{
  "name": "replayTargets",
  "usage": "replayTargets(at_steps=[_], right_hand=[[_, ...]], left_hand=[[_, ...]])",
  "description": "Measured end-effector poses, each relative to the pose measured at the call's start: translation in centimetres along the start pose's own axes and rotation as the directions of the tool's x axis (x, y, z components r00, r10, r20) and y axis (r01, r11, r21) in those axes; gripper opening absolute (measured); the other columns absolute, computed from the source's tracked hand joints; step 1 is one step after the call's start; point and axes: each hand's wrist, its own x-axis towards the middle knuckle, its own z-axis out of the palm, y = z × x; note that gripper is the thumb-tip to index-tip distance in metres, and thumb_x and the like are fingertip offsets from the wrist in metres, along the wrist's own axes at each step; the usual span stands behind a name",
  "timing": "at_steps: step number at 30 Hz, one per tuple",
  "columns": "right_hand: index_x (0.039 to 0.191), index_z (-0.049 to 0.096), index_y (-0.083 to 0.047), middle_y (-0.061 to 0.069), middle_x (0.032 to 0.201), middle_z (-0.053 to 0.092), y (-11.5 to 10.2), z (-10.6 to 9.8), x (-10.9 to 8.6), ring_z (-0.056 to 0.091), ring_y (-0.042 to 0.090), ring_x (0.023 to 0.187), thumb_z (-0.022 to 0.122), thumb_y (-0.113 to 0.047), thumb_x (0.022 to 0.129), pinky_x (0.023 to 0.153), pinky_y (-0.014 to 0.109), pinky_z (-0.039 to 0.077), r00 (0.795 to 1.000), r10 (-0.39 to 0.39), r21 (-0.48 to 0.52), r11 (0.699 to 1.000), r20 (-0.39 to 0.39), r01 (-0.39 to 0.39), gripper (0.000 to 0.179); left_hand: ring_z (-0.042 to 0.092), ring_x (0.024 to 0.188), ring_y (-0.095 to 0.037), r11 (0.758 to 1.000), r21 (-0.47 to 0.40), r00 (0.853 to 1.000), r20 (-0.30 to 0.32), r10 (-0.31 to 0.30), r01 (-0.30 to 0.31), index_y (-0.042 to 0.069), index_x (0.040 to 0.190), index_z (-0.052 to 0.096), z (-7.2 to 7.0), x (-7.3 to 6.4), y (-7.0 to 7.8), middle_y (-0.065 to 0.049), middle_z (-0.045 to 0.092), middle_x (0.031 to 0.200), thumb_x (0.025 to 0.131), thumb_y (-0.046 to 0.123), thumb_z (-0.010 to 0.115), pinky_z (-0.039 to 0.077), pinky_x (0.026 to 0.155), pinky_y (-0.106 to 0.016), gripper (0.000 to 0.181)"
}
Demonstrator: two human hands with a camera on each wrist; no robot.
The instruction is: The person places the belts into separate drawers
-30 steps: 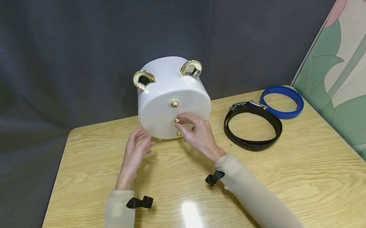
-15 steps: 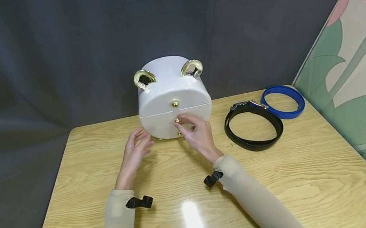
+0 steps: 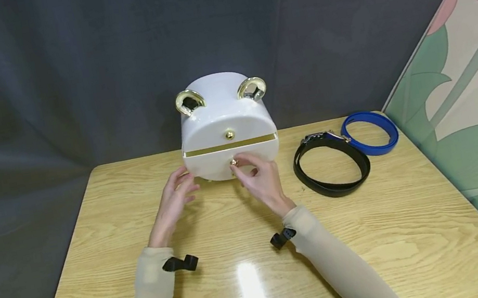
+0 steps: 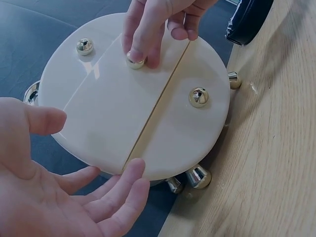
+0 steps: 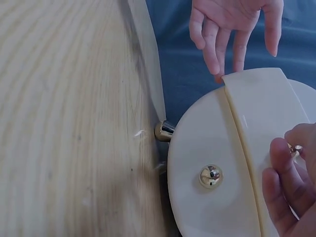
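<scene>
A round white drawer box (image 3: 221, 96) with two gold loop ears stands at the far side of the table. Its middle drawer (image 3: 205, 163) sticks out slightly, with a gap along its upper edge. My right hand (image 3: 264, 181) pinches the gold knob (image 4: 135, 61) of that drawer between thumb and fingers. By the box's lower left edge is my left hand (image 3: 173, 201), its fingers spread and loosely bent, holding nothing. Whether its fingertips touch the box, I cannot tell. A gold upper knob (image 3: 229, 135) and a lower knob (image 4: 199, 97) sit above and below.
To the right of the box a coiled black belt (image 3: 334, 189) lies on the wooden table (image 3: 115, 286). A coiled blue belt (image 3: 377, 150) lies behind it near the table's right edge. A dark curtain (image 3: 119, 58) hangs behind the box.
The middle drawer has come out toward me, from flush to showing a gap above it. My right hand has moved slightly nearer with the knob. The left hand has barely moved.
</scene>
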Motion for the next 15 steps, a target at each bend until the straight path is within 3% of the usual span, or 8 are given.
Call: replayTargets(at_steps=[7, 15], right_hand=[[0.107, 0.074, -0.01, 0.005, 0.097, 0.075, -0.4, -0.6, -0.6, 0.07, 0.015, 0.07, 0.077, -0.016, 0.088, 0.052, 0.019, 0.053, 1.0, -0.016, -0.057, 0.998, 0.008, 0.016, 0.02], [0.106, 0.074, -0.009, 0.006, 0.094, 0.075, -0.8, -1.0, -1.4, 0.063, 0.012, 0.055, 0.077, -0.019, 0.088, 0.049, 0.02, 0.051, 0.998, -0.059, -0.083, 0.995, 0.009, 0.059, 0.021]], left_hand=[[0.053, 0.122, -0.039, 1.0, -0.03, 1.0, -0.024, 0.001, -0.002, 0.008, 0.153, 0.032, 0.2, 0.0, 0.2, -0.019, 0.046, 0.143, 0.104, 0.036, 0.048, 0.043, 0.102, -0.057, 0.058], [0.053, 0.122, -0.04, 0.999, -0.033, 1.0, -0.03, 0.011, -0.012, 0.004, 0.151, 0.034, 0.1, 0.0, 0.4, -0.019, 0.042, 0.145, 0.107, 0.042, 0.035, 0.05, 0.098, -0.048, 0.058]])
